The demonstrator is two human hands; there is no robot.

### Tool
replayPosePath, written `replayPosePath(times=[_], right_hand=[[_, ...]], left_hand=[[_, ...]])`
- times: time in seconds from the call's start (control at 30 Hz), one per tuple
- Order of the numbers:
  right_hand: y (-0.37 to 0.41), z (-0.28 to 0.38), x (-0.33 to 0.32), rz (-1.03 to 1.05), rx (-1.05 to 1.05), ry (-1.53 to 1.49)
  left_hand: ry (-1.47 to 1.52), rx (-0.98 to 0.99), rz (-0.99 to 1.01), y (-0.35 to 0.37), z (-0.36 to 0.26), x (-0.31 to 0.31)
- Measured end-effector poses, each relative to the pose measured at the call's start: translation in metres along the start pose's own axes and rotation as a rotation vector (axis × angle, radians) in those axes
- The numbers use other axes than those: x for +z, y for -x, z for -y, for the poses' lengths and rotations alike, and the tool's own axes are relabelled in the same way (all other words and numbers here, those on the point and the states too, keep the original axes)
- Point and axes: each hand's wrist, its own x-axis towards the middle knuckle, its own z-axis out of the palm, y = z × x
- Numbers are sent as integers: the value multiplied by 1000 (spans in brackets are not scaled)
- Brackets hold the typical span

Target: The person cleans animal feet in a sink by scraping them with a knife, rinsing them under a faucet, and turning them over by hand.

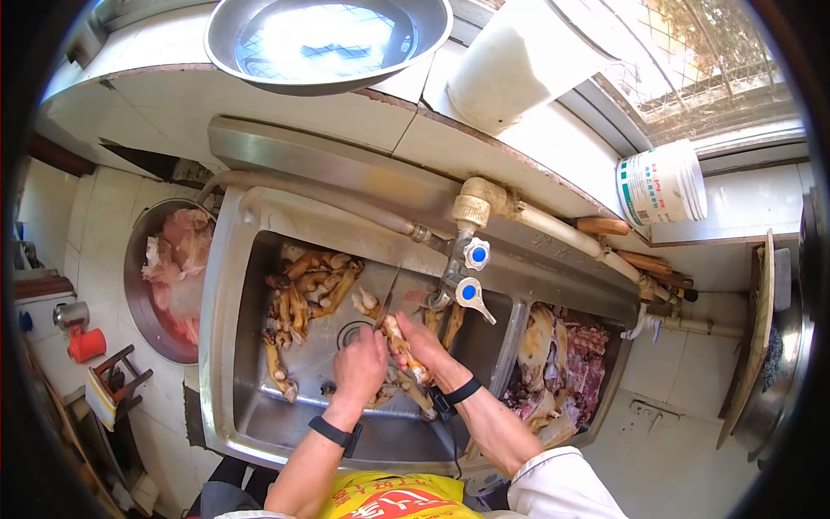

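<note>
Over the large steel sink basin, my left hand [360, 365] is closed around the handle end of a knife [389, 297], its blade pointing up and away from me. My right hand [418, 339] grips a browned animal foot [401, 344], and the knife lies against its upper end. Several similar feet [313, 290] are piled at the basin's left side, with one [277, 372] lower down near the left wall. More feet [413, 394] lie under and behind my hands, partly hidden by them.
Raw meat and bones [562, 363] fill the right basin. A faucet [462, 259] and hose [320, 201] stretch over the sink's back. At left stands a pot [138, 298] of pale meat. A metal bowl [328, 80], white bucket [510, 69] and smaller tub [661, 183] sit on the ledge.
</note>
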Motion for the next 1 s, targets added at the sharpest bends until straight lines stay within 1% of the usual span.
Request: replayPosePath(times=[0.07,0.1,0.17,0.2,0.27,0.33,0.37,0.4,0.43,0.57,0.63,0.67,0.73,0.77,0.8,0.87,0.9,1.0], right_hand=[[1,0,0,-11,24,-23],[2,1,-2,12,23,-27],[6,1,-5,32,24,-35],[8,2,-5,56,11,-14],[11,4,-2,83,-3,6],[15,6,2,53,27,-64],[14,9,4,55,27,-66],[14,10,5,-14,66,-17],[14,11,6,-81,103,34],[14,2,3,-34,33,19],[15,3,-2,75,41,-37],[14,7,-2,75,38,-35],[17,6,2,-1,41,73],[16,2,2,19,34,28],[14,5,3,20,29,31],[18,6,5,53,38,13],[18,5,4,51,38,13],[12,3,-1,71,26,11]], left_hand=[[111,56,-61,3,-1,4],[111,58,-56,4,0,4],[23,70,3,5,2,0],[23,73,4,1,5,0],[-43,18,-30,-8,12,2],[8,9,-4,-3,9,0],[69,56,-44,3,-1,-5],[129,103,-76,11,-7,-7],[143,100,-58,15,-8,0],[63,83,-52,10,7,5],[48,27,-23,-2,14,1],[49,29,-26,-2,10,1],[137,113,-64,15,-3,0],[102,69,-26,13,-8,-2],[103,72,-31,8,-5,-2],[54,-42,-48,2,11,2],[1,6,-67,-4,22,1],[47,14,-14,4,26,0]])
